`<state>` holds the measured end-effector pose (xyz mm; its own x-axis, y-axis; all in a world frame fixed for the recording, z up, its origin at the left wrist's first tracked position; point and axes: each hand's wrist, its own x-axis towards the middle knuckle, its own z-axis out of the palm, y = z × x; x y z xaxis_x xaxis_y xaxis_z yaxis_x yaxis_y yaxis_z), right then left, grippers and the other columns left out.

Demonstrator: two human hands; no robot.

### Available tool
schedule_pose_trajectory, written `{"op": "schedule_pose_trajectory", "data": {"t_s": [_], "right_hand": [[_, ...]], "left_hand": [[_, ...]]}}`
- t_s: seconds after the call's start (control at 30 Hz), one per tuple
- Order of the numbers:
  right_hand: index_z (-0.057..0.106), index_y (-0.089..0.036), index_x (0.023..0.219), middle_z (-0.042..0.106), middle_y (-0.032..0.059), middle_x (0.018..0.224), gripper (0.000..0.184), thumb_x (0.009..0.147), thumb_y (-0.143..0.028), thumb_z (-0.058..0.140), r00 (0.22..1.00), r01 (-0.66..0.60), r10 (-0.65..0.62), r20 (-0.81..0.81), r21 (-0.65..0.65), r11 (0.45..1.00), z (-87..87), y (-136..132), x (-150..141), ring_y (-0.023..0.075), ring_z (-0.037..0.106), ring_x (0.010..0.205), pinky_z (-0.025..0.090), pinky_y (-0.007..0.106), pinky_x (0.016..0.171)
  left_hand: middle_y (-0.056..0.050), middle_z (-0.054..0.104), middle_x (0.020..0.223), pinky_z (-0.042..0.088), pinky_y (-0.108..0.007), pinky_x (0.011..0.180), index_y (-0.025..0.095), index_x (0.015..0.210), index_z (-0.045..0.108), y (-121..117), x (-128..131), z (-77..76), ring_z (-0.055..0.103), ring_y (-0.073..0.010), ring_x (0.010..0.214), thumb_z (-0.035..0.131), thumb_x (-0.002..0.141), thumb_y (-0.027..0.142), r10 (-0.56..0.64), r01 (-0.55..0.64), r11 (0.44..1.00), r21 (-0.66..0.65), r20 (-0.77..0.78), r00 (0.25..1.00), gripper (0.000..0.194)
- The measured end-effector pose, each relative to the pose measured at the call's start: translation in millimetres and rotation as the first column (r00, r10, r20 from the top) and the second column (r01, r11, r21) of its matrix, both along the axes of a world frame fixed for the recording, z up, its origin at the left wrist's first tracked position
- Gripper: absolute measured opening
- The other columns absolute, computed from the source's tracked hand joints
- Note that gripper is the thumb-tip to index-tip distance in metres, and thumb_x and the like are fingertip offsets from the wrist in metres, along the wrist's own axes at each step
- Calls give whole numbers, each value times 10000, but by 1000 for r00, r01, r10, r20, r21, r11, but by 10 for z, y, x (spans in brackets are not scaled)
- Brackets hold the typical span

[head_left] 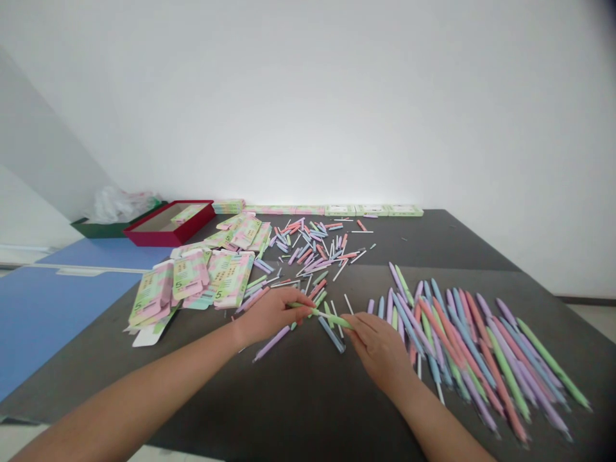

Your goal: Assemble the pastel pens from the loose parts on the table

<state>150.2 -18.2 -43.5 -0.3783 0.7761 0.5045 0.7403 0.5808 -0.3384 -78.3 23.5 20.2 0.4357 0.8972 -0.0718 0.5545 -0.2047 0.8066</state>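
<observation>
My left hand [274,316] pinches one end of a thin white pen refill [319,313], with a bit of green showing at its fingertips. The refill runs across to a light green pen barrel [341,321], gripped in the fingers of my right hand [378,350]. Whether the refill sits inside the barrel, I cannot tell. Just below the hands lie a blue pen barrel [332,335] and a purple pen [271,344]. Behind them spreads a heap of short coloured pen parts [312,247] and white refills.
Many pastel pens [481,353] lie piled at the right. Flattened and open pink-green cartons [192,276] cover the left side. A red box [168,224] and a green tray [103,228] holding plastic film stand farther back. Small boxes [370,210] line the wall.
</observation>
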Motion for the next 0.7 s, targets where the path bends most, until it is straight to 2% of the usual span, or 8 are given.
{"op": "schedule_pose_trajectory", "data": {"t_s": [0.23, 0.37, 0.7], "right_hand": [[616, -181, 964, 641, 65, 823, 248, 925, -253, 382, 1000, -9, 8, 25, 38, 999, 8, -3, -22, 185, 596, 759, 437, 300, 687], [613, -187, 936, 639, 53, 798, 235, 925, -255, 388, 997, -1, 1, 74, 10, 1000, 21, -13, -38, 179, 588, 726, 417, 291, 667], [619, -175, 908, 636, 66, 806, 256, 926, -259, 377, 1000, 0, 1, 29, -47, 999, 18, -35, -24, 195, 585, 759, 412, 302, 698]], "left_hand": [[-3, 631, 676, 437, -218, 569, 167, 933, 657, -41, 13, -7, 600, -123, 617, 533, 794, 382, -12, 13, 1000, -24, 13, 1000, 284], [1, 635, 680, 438, -212, 564, 175, 915, 661, -63, 18, 12, 598, -118, 604, 538, 788, 383, -1, 1, 999, -32, -2, 1000, 273], [10, 624, 621, 423, -202, 544, 174, 910, 667, -135, 73, 58, 587, -111, 562, 524, 796, 372, -6, 5, 999, -36, -37, 999, 270]]}}
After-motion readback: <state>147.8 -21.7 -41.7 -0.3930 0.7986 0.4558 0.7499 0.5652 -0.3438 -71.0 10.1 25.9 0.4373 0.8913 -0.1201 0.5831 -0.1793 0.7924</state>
